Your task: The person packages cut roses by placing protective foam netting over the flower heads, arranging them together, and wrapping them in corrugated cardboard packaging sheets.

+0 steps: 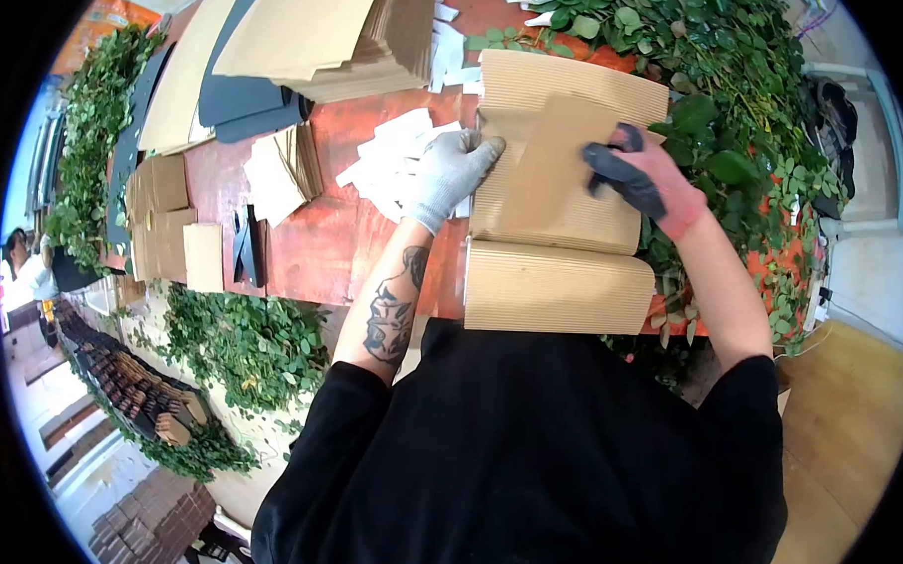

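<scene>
A long sheet of corrugated cardboard (561, 286) lies on the red table (338, 248) in front of my body, its near part folded or curled at the table's edge. On top of it rests a smooth brown cardboard piece (550, 171), slightly blurred. My left hand (450, 173), in a white glove, presses on the left edge of the corrugated sheet, thumb apart from the fingers. My right hand (634, 174), in a pink and dark glove, is at the right edge of the smooth piece, fingers bent and smeared by motion; whether it grips the piece is unclear.
White paper pieces (376, 165), a small stack of pale sheets (281, 172) and black scissors (247, 247) lie to the left. Tall cardboard stacks (400, 42) stand behind. Leafy stems (736, 113) cover the right side. A person (34, 272) is at the far left.
</scene>
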A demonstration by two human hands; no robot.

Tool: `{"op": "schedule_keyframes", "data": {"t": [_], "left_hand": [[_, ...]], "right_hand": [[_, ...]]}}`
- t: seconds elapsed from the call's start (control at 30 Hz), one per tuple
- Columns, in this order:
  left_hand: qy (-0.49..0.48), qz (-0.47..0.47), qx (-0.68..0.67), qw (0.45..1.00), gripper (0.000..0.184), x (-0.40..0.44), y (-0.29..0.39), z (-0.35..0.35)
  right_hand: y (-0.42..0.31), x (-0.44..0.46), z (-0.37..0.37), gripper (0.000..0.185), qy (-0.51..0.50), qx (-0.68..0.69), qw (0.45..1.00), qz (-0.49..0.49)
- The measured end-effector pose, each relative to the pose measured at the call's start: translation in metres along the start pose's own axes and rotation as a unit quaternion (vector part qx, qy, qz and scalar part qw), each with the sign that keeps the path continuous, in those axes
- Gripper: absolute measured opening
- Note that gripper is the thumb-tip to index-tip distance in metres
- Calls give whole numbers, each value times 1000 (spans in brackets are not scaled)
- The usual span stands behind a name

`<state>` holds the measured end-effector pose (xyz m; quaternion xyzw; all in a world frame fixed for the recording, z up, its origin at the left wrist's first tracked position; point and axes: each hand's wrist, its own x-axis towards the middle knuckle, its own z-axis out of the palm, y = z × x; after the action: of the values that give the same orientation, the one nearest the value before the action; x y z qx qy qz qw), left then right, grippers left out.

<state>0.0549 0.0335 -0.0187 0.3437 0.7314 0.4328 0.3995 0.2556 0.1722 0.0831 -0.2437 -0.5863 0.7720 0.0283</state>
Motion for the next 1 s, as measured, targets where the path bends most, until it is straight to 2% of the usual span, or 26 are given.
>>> {"op": "schedule_keyframes", "data": {"t": [0.03, 0.07, 0.13, 0.27, 0.37, 0.5, 0.6, 0.67, 0.73, 0.8, 0.9, 0.93, 1.0], "left_hand": [[-3, -9, 3, 1000, 43, -2, 3, -1], [-8, -17, 6, 1000, 41, -2, 3, -2], [-3, -24, 23, 999, 38, 4, -4, 1], [-11, -20, -19, 1000, 37, 4, 1, 1], [-9, -15, -15, 1000, 38, 5, -2, 0], [-24, -26, 7, 999, 36, 8, -5, -2], [-5, -20, 41, 999, 35, 0, 7, -3], [0, -7, 42, 999, 35, 6, 0, -2], [1, 4, 44, 999, 35, 4, 0, 0], [-7, -31, 56, 998, 36, 0, 10, -3], [0, -13, 131, 991, 35, -2, 15, -6], [-11, -15, 141, 990, 35, -9, 17, -9], [61, 114, 269, 954, 37, -33, 33, -19]], "right_hand": [[-5, -10, 5, 35, 29, 11, 999, 22], [-13, -18, 7, 37, 9, -13, 998, 54], [-8, -22, 10, 35, 59, -49, 991, 110], [19, 4, 0, 34, 71, -45, 987, 135], [37, 19, 2, 28, 191, -260, 946, 13], [50, 32, -13, 20, 215, -340, 912, 85], [23, 30, 8, 14, 192, -345, 912, 108], [13, 27, 17, 15, 188, -266, 934, 145], [16, 26, 15, 17, 184, -255, 935, 163], [19, 30, 8, 19, 176, -246, 937, 176], [26, 35, 5, 22, 166, -365, 908, 125], [18, 36, 10, 24, 156, -389, 894, 157], [18, 33, 17, 25, 151, -408, 880, 190]]}}
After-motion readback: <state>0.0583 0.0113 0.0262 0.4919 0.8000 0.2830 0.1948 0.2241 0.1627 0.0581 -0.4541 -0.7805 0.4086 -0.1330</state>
